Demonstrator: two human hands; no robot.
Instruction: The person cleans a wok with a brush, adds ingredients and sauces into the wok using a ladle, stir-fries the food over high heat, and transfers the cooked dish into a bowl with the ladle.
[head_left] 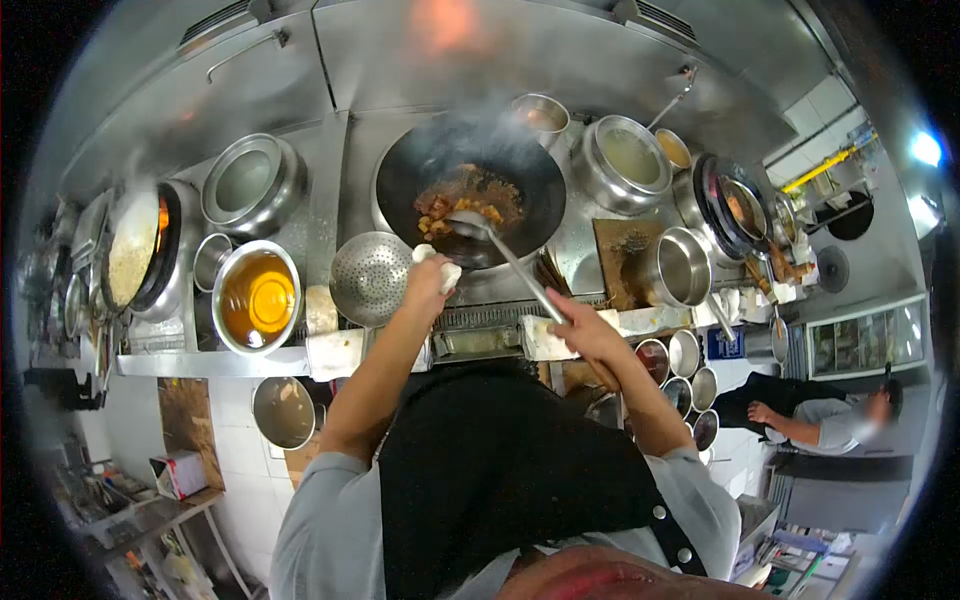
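My left hand (429, 283) is closed on a white cloth (447, 268) at the near left rim of a large black wok (400, 180). My right hand (583, 328) grips the long handle of a metal ladle (520, 268). The ladle's bowl rests among browned food pieces (465, 198) inside the wok, and smoke rises above them. A perforated metal strainer (371, 275) lies just left of my left hand. The part of the wok's rim under the cloth is hidden.
A bowl of amber oil (258, 298) stands at the left, near a steaming wok (135, 250). Metal pots (683, 267) and several small containers (684, 353) are on the right. Another person (815, 425) is at the far right.
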